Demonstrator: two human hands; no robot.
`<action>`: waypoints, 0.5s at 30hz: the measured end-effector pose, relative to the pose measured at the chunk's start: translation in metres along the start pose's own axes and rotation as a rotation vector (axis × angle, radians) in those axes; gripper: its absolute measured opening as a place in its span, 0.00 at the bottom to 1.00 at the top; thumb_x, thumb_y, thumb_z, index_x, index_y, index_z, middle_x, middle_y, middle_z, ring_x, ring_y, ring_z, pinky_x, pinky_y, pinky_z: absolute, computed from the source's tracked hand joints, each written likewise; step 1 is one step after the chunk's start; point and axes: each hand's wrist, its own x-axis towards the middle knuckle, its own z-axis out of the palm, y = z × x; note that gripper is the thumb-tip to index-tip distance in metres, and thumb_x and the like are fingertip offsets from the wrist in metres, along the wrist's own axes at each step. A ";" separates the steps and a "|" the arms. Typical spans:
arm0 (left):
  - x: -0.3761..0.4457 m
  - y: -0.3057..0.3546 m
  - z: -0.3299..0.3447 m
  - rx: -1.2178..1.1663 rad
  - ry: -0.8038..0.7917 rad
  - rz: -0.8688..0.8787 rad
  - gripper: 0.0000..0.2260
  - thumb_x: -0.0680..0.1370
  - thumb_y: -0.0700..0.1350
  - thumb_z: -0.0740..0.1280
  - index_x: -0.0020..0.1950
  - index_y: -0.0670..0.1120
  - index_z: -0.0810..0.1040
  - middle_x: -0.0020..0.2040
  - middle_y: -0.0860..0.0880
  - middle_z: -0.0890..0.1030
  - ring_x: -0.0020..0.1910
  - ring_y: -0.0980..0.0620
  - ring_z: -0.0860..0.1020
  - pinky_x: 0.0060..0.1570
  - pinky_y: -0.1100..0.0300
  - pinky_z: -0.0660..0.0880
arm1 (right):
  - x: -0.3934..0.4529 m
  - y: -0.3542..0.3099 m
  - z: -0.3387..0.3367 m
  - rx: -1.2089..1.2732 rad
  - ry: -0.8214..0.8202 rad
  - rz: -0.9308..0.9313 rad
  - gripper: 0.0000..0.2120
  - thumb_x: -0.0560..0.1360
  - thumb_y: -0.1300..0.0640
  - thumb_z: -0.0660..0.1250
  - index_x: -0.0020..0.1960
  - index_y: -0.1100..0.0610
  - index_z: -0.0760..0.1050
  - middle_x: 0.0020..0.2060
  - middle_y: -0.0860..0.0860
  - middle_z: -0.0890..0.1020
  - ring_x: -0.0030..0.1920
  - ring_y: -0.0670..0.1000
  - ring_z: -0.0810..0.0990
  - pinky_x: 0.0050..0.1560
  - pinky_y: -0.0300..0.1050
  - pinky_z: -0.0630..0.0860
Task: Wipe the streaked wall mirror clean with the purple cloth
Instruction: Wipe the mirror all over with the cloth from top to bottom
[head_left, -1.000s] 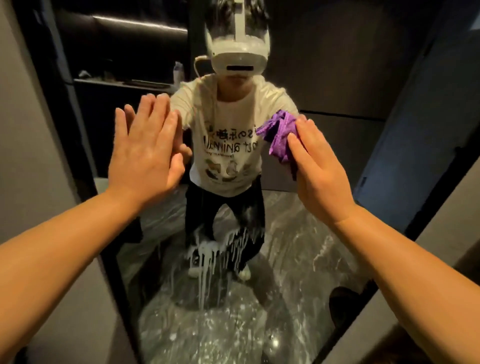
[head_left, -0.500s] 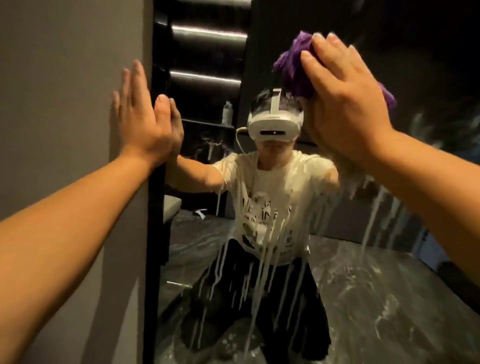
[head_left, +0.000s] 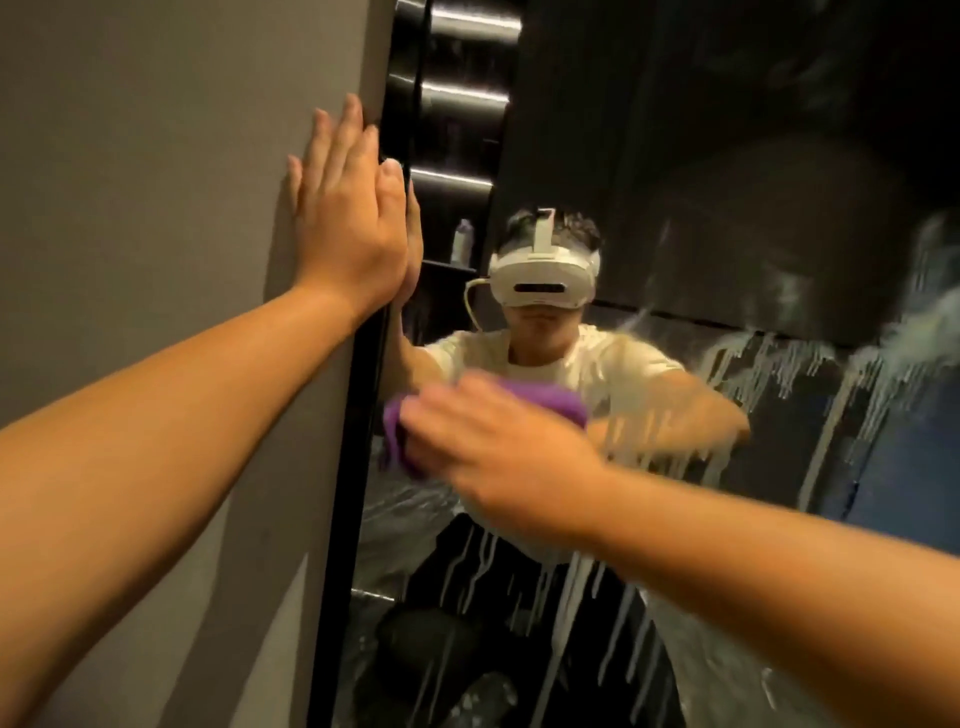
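Observation:
The tall wall mirror (head_left: 727, 208) in a black frame fills the right of the head view. White foam streaks (head_left: 769, 374) run down its glass, thick at the right and below my hand. My right hand (head_left: 498, 457), blurred by motion, presses the bunched purple cloth (head_left: 545, 397) flat against the glass near the mirror's left edge. My left hand (head_left: 348, 218) lies flat and open, fingers up, on the grey wall beside the frame. The cloth is partly hidden under my right hand.
The grey wall (head_left: 156, 182) takes up the left. The mirror's black frame (head_left: 358, 467) runs down beside it. A person with a white headset and a white shirt shows reflected in the glass, over a dark marbled floor.
My right hand has swept the cloth from high on the glass down and left to chest height near the frame. My left hand stays flat on the wall by the frame.

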 end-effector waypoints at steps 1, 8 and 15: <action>0.000 0.000 0.000 0.006 -0.003 -0.003 0.24 0.83 0.49 0.47 0.78 0.43 0.60 0.80 0.48 0.55 0.79 0.49 0.48 0.77 0.46 0.45 | -0.015 -0.031 0.020 0.011 -0.083 -0.070 0.17 0.79 0.55 0.63 0.66 0.54 0.76 0.73 0.57 0.68 0.74 0.60 0.63 0.77 0.58 0.50; -0.001 0.001 0.003 0.036 0.001 0.012 0.26 0.81 0.52 0.48 0.77 0.42 0.60 0.80 0.47 0.55 0.79 0.47 0.48 0.76 0.45 0.44 | -0.055 -0.053 0.024 0.293 0.031 -0.031 0.18 0.78 0.60 0.67 0.68 0.57 0.75 0.68 0.55 0.75 0.69 0.57 0.72 0.68 0.57 0.70; 0.002 -0.003 0.006 0.036 0.009 0.011 0.25 0.82 0.51 0.48 0.77 0.43 0.61 0.80 0.47 0.55 0.79 0.47 0.49 0.76 0.46 0.43 | -0.013 0.150 -0.066 -0.233 0.397 0.621 0.21 0.77 0.63 0.66 0.70 0.61 0.70 0.69 0.63 0.72 0.69 0.65 0.71 0.71 0.57 0.67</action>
